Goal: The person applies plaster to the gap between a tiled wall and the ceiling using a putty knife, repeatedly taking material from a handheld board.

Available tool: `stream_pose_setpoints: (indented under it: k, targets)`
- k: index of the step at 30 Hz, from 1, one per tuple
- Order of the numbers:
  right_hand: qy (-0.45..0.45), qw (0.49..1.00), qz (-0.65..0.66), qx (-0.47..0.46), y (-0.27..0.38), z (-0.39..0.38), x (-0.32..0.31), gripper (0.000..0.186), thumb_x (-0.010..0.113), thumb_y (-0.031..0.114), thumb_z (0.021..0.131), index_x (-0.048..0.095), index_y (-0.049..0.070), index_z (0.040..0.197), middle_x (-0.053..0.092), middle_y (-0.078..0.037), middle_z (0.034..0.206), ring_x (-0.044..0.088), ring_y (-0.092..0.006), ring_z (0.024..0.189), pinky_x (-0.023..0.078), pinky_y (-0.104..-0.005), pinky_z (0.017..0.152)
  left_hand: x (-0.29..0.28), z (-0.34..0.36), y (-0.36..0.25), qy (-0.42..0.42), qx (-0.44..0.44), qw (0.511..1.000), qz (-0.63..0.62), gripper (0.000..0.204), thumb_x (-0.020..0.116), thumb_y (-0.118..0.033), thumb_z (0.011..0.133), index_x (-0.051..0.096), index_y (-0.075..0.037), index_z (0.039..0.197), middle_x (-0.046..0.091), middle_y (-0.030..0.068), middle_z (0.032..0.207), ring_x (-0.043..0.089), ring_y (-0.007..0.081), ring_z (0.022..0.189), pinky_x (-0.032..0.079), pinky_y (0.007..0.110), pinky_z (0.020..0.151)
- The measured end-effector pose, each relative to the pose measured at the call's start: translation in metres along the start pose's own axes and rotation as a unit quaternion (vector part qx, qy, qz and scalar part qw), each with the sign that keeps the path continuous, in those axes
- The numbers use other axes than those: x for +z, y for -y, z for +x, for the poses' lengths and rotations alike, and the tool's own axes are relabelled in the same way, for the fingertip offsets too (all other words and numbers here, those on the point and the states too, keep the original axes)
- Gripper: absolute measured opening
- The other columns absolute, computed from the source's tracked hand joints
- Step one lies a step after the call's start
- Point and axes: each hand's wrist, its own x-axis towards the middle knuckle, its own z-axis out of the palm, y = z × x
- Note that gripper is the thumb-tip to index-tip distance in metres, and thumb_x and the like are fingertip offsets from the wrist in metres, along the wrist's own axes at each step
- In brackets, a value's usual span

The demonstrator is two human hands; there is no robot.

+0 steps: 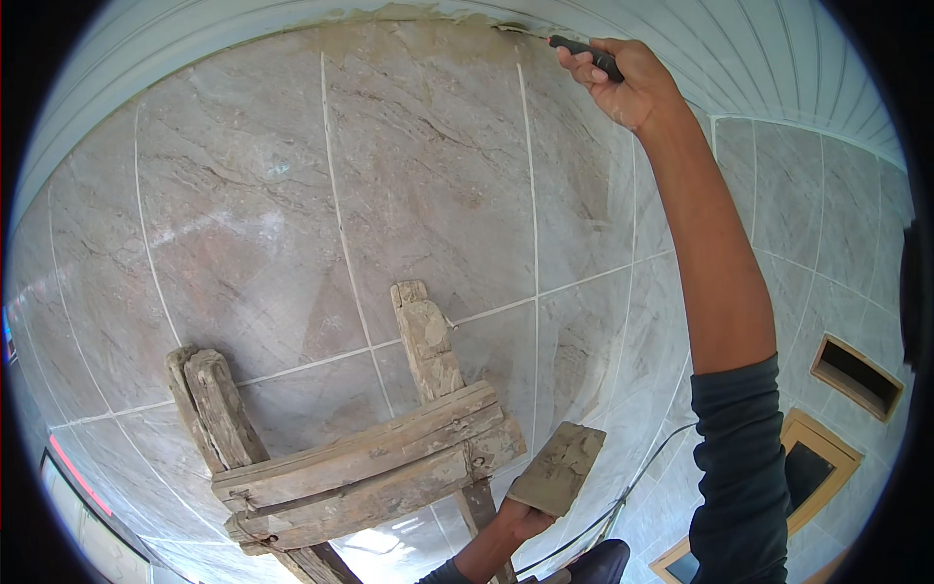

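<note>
Marble-look wall tiles (418, 185) fill nearly my whole view, large beige slabs with pale grout lines, meeting a white panelled ceiling (778, 68) along a seam smeared with brownish mortar (428, 18). To the right the tiled wall turns a corner and carries two framed rectangular openings (856, 375).

Below me stands a rough wooden ladder (360, 462), weathered and crusted with dried cement, leaning close against the wall; judging by the angle, I take it to be what brings me up to ceiling height. A dark cable (623, 501) runs down the wall beside it.

My right hand (628, 83) is stretched overhead, arm fully extended, fingers clenched around the dark handle of a small pointing tool (579, 51) whose tip touches the mortar seam right at the tile's top edge. Held that way, the blade can follow the joint.

My left hand (516, 521) is low, near the ladder's right rail, gripping from beneath a square hawk board (556, 469) coated with grey mortar, kept roughly level so I judge the mix stays on it.

Room to move is tight: the ladder top sits just beside the board, while the seam runs free to the left.
</note>
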Motion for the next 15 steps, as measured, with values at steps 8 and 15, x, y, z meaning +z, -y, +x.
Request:
stream_pose_setpoints:
  k: [8,15]
  targets:
    - [-0.008,0.871,-0.427,-0.243,-0.064,-0.062,-0.014,0.028,0.053,0.007,0.091,0.059,0.005,0.117,0.062,-0.006,0.093,0.056,-0.0177,0.082,0.047,-0.0347,0.067,-0.007,-0.004,-0.015,0.01,0.003,1.0,0.029,0.041,0.047,-0.033,0.094,0.05,-0.008,0.127,0.059,0.0134,0.119,0.061,0.0323,0.098,0.053,0.037,0.067]
    - [0.058,0.525,-0.648,-0.549,-0.052,-0.023,0.028,0.03,0.059,0.005,0.085,0.064,0.012,0.114,0.059,-0.005,0.094,0.056,-0.0226,0.092,0.05,-0.0339,0.077,-0.018,-0.001,-0.015,0.039,0.017,0.999,0.018,0.039,0.046,-0.03,0.095,0.051,-0.009,0.126,0.058,0.0116,0.122,0.061,0.0303,0.102,0.054,0.039,0.075]
